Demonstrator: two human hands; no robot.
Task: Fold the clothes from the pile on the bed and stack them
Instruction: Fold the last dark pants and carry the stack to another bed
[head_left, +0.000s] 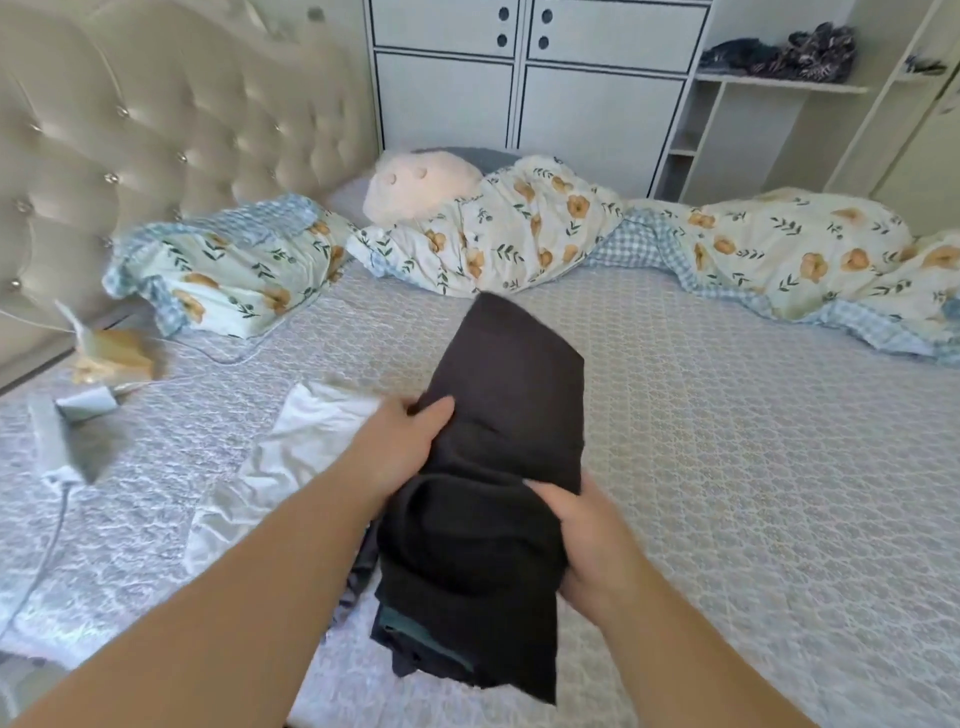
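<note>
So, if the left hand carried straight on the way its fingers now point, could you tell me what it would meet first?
The left hand already grips the dark garment, fingers pointing up and right across it. Going straight on, it would probably meet only more of that cloth, then the bare quilted bedspread; depth is unclear.

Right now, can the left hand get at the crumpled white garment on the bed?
Probably yes: the left hand is beside the white garment, nothing between, but it grips the dark folded garment.

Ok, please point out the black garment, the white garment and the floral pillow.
black garment (498, 415), head view, on its flat upper part.
white garment (291, 457), head view, on its crumpled middle.
floral pillow (228, 270), head view, on its top face.
</note>
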